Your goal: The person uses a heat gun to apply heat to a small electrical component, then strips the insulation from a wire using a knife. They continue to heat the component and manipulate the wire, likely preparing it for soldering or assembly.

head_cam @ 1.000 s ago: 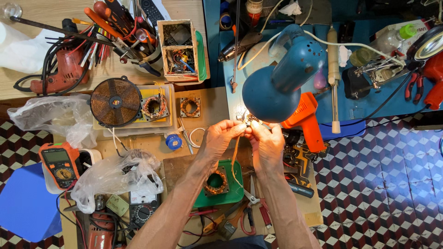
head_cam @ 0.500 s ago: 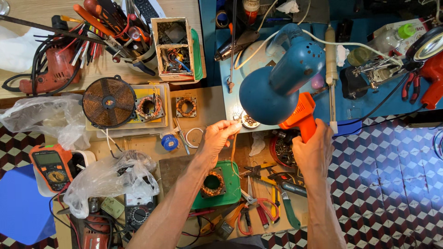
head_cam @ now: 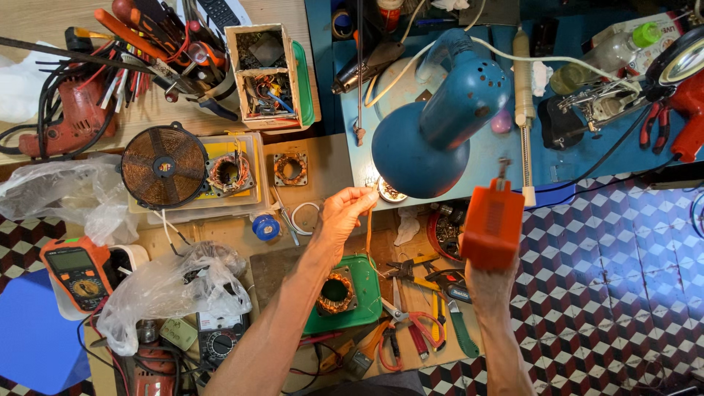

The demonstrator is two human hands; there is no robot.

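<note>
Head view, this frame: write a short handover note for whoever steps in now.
Left hand: pinching a thin copper wire under the blue desk lamp.
Right hand: raised, gripping an orange boxy tool, tip up.
The wire runs down toward the wound stator on the green tray.
Pliers and cutters lie right of the tray.
Done: wire held up. Left: tool tip and wire are not yet touching.

Blue lamp shade (head_cam: 433, 139) just beyond both hands, pliers (head_cam: 411, 268) cluttering the bench between the forearms.
</note>
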